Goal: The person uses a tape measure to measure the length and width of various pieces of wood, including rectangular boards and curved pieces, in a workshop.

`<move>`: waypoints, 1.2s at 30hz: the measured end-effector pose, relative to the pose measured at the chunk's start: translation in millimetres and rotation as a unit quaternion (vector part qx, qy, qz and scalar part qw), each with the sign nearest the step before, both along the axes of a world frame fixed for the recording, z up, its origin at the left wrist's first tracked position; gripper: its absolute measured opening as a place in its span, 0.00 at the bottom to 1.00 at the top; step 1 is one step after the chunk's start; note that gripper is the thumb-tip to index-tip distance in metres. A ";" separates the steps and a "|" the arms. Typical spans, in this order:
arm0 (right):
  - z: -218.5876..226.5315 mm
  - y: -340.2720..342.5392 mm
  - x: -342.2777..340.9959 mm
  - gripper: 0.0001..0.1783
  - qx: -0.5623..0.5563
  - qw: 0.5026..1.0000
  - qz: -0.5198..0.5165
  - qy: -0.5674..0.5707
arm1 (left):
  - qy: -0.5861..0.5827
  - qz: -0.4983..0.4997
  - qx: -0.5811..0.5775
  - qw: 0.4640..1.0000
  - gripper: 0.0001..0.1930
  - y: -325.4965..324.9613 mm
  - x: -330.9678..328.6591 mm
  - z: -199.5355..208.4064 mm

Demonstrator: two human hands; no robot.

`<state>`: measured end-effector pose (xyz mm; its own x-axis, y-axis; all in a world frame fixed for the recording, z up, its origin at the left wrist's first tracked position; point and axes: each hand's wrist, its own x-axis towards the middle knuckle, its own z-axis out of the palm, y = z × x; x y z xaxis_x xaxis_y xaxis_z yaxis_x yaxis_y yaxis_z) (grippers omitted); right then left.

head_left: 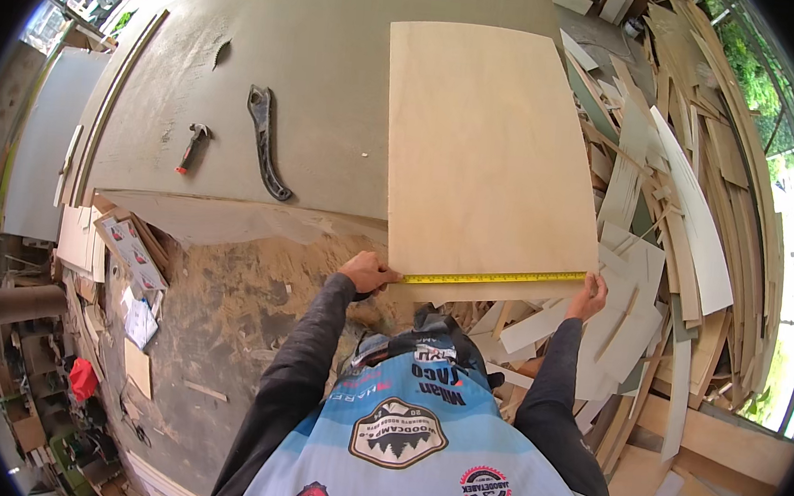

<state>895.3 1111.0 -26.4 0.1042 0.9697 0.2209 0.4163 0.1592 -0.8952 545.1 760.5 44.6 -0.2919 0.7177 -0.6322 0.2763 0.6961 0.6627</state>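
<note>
A pale plywood panel (490, 153) lies in front of me, its near end reaching past the table's edge. Across that near end stretches the yellow blade of a tape measure (497, 277). My left hand (365, 272) is closed around the tape at the panel's left edge; a dark part, perhaps the case, shows beneath the fingers. At the right corner my right hand (589, 297) pinches the other end of the blade against the panel's edge. Its fingertips partly hide the blade's end.
A large grey-brown table (334, 94) bears a claw hammer (194, 148) and a dark curved tool (267, 145) left of the panel. Wood offcuts (645, 174) pile up along the right. Sawdust covers the floor (244, 292), with shelving (34, 359) at the far left.
</note>
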 end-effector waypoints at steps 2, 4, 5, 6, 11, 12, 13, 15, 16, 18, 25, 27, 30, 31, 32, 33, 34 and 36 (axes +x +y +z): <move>-7.1 6.3 3.4 0.13 -0.012 1.000 0.004 0.016 | -0.002 -0.005 -0.004 1.000 0.21 1.5 -0.2 4.5; -6.5 12.0 8.8 0.13 -0.012 0.999 0.004 -0.052 | -0.008 0.000 0.003 1.000 0.22 -0.1 1.0 -1.3; -5.6 12.9 8.4 0.13 -0.013 0.996 0.005 -0.086 | -0.007 0.002 0.008 1.000 0.22 -1.4 1.4 -5.3; -4.1 15.0 7.1 0.13 0.000 0.988 -0.005 -0.156 | -0.006 0.005 0.014 1.000 0.22 -1.6 0.7 -8.5; -0.6 21.6 -2.0 0.15 -0.042 0.967 -0.043 -0.247 | 0.030 0.006 -0.004 1.000 0.21 -4.1 2.2 -17.1; -1.6 22.2 -0.9 0.15 -0.060 0.971 -0.051 -0.227 | 0.035 0.008 -0.007 0.999 0.21 -4.9 3.5 -14.8; -10.8 26.8 8.5 0.15 -0.054 0.968 -0.049 -0.239 | 0.031 0.005 -0.002 0.999 0.22 -4.5 4.3 -18.7; -21.9 41.8 26.4 0.15 -0.033 0.964 -0.048 -0.259 | 0.028 0.000 0.016 0.999 0.22 0.2 5.0 -27.2; -22.8 42.8 22.5 0.15 -0.054 0.967 -0.041 -0.247 | 0.022 0.004 0.017 1.000 0.22 -1.9 3.3 -27.4; -23.9 43.4 22.5 0.15 -0.095 0.970 -0.030 -0.222 | 0.010 0.008 0.020 1.000 0.22 -3.2 1.0 -28.3; -13.4 24.7 4.9 0.14 -0.043 0.991 -0.026 -0.121 | 0.010 -0.001 0.021 1.000 0.22 -7.8 -4.3 -20.0; -10.0 24.7 2.4 0.14 -0.056 0.994 -0.025 -0.092 | 0.018 -0.003 0.019 1.000 0.22 -7.7 -2.6 -22.6; -19.6 20.0 9.4 0.15 -0.044 0.998 -0.028 -0.047 | 0.009 0.009 0.010 1.000 0.22 -3.7 1.9 -3.5; -20.9 21.0 8.7 0.15 -0.032 0.999 -0.025 -0.031 | 0.010 0.004 0.007 1.000 0.21 -2.4 1.9 -2.1; -21.6 21.6 9.9 0.15 -0.031 0.999 -0.026 -0.023 | 0.011 -0.003 0.005 1.000 0.21 -1.8 1.8 -1.1; -22.1 21.9 11.4 0.15 -0.030 0.999 -0.028 -0.015 | 0.012 -0.009 0.003 1.000 0.20 -0.9 1.4 -0.4; -20.3 18.7 8.0 0.14 -0.032 0.999 -0.028 -0.008 | 0.013 -0.007 0.002 1.000 0.20 -2.4 1.1 -2.2; -14.7 15.4 1.1 0.14 -0.059 0.998 -0.021 -0.001 | 0.014 -0.004 0.001 1.000 0.20 -5.2 -0.3 -6.9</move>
